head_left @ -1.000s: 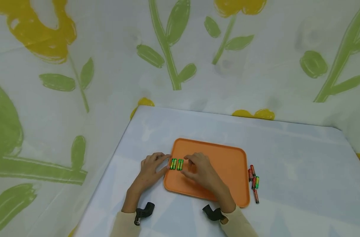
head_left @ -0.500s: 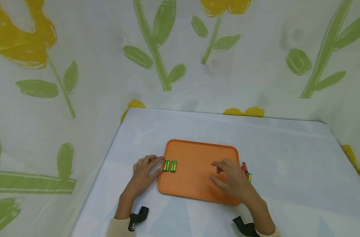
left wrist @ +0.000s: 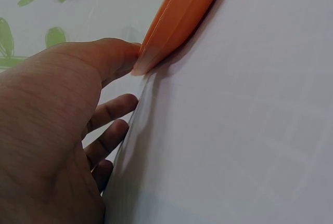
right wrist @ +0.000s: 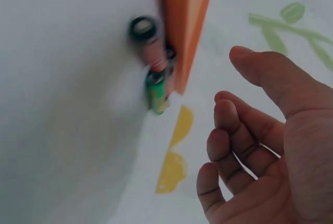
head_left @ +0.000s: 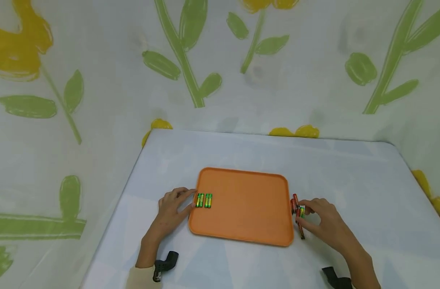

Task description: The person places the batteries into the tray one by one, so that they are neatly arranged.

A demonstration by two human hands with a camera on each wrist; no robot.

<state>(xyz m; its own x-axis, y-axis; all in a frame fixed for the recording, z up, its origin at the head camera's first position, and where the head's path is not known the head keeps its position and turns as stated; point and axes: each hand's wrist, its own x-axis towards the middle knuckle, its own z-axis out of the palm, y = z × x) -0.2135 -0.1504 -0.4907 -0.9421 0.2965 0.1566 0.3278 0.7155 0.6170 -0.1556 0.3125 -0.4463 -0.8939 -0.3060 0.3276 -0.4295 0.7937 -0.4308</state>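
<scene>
An orange tray (head_left: 245,208) lies on the table, with two pairs of green-and-yellow batteries (head_left: 208,200) upright in line at its left side. My left hand (head_left: 170,209) rests at the tray's left rim, thumb and index finger spread and the thumb touching the edge in the left wrist view. Just past the right rim is a loose group of red batteries (head_left: 301,231) and one green battery (right wrist: 157,95). Over that group my right hand (head_left: 326,222) holds its thumb and index finger apart. In the right wrist view, a gap shows between those fingers and the batteries.
A pale patterned cloth (head_left: 220,150) covers the table. Behind and to the left hangs a white backdrop (head_left: 111,120) printed with green leaves and yellow flowers. Black wrist mounts (head_left: 165,265) stick out from each wrist.
My right hand has moved from the green batteries on the tray, across it, to the loose batteries at the right. The left hand stays at the left rim. The head view has shifted.
</scene>
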